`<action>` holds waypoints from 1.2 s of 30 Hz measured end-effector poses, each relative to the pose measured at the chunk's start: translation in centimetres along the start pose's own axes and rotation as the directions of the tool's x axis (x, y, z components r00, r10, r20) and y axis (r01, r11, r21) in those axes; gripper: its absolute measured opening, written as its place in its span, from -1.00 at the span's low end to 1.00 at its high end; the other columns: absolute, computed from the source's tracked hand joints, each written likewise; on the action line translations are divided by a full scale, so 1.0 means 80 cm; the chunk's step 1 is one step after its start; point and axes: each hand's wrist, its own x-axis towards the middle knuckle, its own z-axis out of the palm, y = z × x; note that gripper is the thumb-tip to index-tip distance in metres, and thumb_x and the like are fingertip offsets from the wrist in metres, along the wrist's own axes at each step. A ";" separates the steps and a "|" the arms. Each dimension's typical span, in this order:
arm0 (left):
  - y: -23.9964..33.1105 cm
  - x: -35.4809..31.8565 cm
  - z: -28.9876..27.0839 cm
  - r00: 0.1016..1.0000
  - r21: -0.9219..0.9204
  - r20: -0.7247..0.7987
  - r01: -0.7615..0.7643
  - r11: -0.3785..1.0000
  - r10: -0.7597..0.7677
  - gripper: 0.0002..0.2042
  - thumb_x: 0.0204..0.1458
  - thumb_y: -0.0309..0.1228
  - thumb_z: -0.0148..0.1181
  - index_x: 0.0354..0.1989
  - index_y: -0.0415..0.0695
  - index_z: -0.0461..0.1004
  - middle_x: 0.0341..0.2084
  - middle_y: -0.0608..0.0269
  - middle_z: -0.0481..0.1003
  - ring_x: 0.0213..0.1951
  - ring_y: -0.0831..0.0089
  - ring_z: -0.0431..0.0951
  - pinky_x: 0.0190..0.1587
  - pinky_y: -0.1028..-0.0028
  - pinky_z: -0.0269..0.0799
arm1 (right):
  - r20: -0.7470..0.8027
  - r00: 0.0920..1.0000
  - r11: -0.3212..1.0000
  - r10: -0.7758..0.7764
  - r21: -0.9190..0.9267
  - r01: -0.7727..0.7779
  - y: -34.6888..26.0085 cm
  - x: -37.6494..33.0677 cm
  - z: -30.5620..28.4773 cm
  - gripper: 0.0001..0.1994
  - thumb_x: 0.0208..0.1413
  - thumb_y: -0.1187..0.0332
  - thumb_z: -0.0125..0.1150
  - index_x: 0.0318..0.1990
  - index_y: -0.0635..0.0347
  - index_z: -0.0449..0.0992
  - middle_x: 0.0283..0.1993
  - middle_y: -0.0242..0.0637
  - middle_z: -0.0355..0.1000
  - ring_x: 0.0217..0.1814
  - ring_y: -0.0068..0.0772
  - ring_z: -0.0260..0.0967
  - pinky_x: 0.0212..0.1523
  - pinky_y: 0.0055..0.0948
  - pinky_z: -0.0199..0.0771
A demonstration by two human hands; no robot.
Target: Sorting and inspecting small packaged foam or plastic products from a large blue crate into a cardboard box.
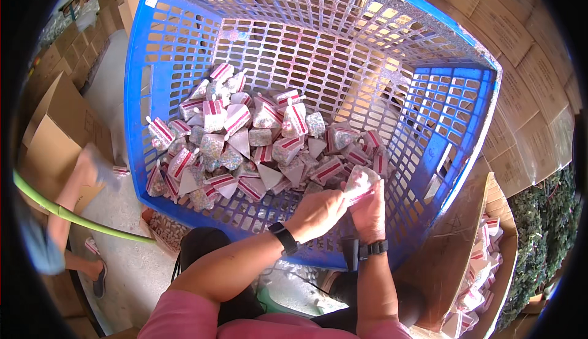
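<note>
Over the near right part of a large blue plastic basket (156,207), my two hands meet at a small clear packet with a red and white label (360,183). My right hand (369,213) holds it from the right, fingers closed. The fingertips of my left hand (318,214) pinch at its lower left side, though what exactly they grip is partly hidden. Inside the basket lies a heap of similar packets (236,118), with speckled contents and white and red card labels, piled toward the left and near side.
At the lower right stands an open cardboard box (499,216) with more packets. Stacked cartons (490,26) line the far right, beside dark green foliage (542,241). On the left, a green hose-like band (79,216) curves past another person's leg (67,192) and a carton (64,121).
</note>
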 end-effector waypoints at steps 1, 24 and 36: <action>-0.001 -0.002 0.002 0.984 0.188 0.021 -0.180 0.966 0.179 -0.82 0.05 -0.35 -0.08 -0.42 -0.22 0.31 -0.66 0.14 0.34 -0.57 0.28 0.43 -0.51 0.34 0.32 | -0.040 0.996 0.984 0.085 0.160 -0.078 0.002 0.001 0.003 -0.54 0.08 -0.01 -0.05 -0.04 0.19 0.30 -0.19 -0.18 0.39 -0.20 -0.26 0.35 -0.18 -0.31 0.38; -0.006 -0.026 -0.006 0.917 0.250 0.300 -0.340 0.907 0.261 -0.88 -0.17 -0.50 0.01 -0.43 -0.26 0.32 -0.49 0.09 0.34 -0.46 0.21 0.43 -0.45 0.32 0.38 | 0.354 0.921 0.986 -0.164 0.099 0.137 -0.099 0.024 -0.035 -0.44 0.06 -0.05 -0.10 0.05 0.23 0.22 -0.06 -0.13 0.31 -0.09 -0.21 0.31 -0.08 -0.19 0.32; -0.022 -0.077 0.020 0.908 0.277 0.410 -0.213 0.937 0.085 -0.90 -0.22 -0.43 0.04 -0.64 -0.14 0.45 -0.68 0.16 0.44 -0.51 0.19 0.50 -0.57 0.24 0.36 | 0.153 0.957 -0.359 0.245 -0.903 0.237 0.193 0.197 0.038 -0.56 -0.06 0.02 0.06 -0.25 0.28 0.39 -0.27 0.03 0.41 -0.23 -0.09 0.41 -0.35 -0.22 0.37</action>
